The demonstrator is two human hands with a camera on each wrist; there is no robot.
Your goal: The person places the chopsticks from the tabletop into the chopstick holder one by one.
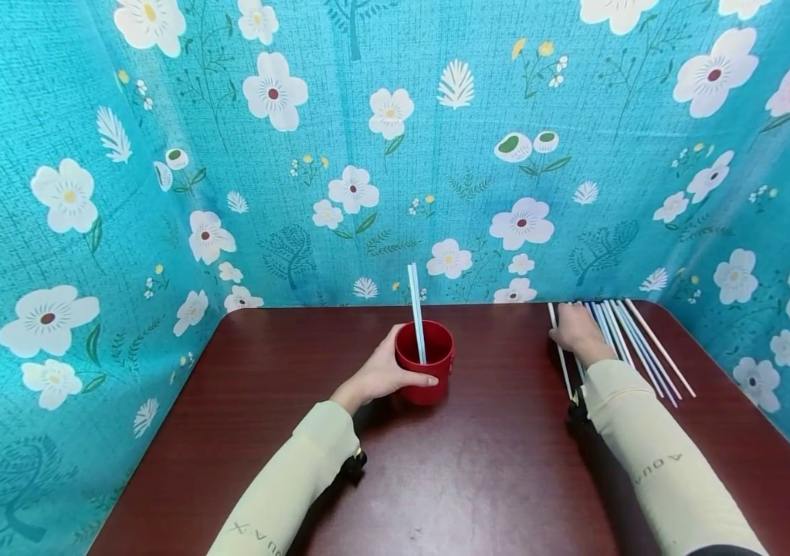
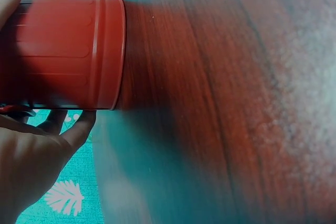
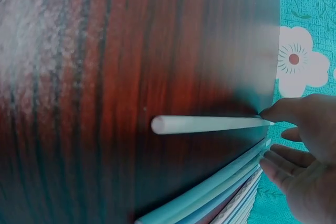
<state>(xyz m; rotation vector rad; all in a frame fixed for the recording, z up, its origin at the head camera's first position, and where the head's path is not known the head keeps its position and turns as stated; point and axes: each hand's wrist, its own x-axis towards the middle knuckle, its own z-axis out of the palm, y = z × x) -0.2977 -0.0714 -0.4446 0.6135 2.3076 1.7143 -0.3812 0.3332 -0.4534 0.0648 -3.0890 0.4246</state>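
My left hand (image 1: 386, 371) grips a small red pail (image 1: 428, 384), thumb across its front and fingers round its far side. The pail stands upright on the table. Two pale blue sticks (image 1: 417, 309) lean together inside it. At the right, my right hand (image 1: 578, 332) reaches over a row of thin sticks. In the right wrist view its thumb touches the far end of a white stick (image 3: 205, 124) that lies flat on the table. The other fingers are spread apart from the thumb, near the ends of several bluish sticks (image 3: 210, 184).
The dark red-brown table (image 1: 478, 463) ends at the back against a turquoise floral curtain (image 1: 464, 154). Right of my right hand, more sticks lie side by side, with a pinkish stick (image 1: 660, 347) outermost. A black wrist strap (image 1: 354, 466) shows below my left sleeve.
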